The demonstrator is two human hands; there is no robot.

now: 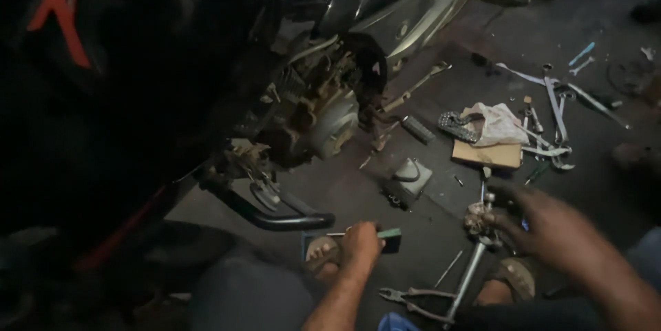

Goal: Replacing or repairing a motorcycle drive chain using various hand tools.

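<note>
My left hand (361, 240) rests low on the floor, fingers closed on a thin metal tool lying across a small dark green box (390, 239). Further right, my right hand (544, 222) is blurred and grips the greasy top end of a long metal rod part (474, 262) that slants down to the floor. A pair of pliers (413, 298) lies beside the rod's lower end. My sandalled feet (513, 277) show on either side. The motorcycle engine (323, 107) sits just beyond, with a black crash bar (275, 214) in front of it.
A grey engine cover (411, 178) lies on the floor near the engine. To the right are a cardboard piece (487, 155) with a white rag (497, 124), a footrest pad (456, 124) and several wrenches (555, 107). The black motorcycle body (103, 97) fills the left.
</note>
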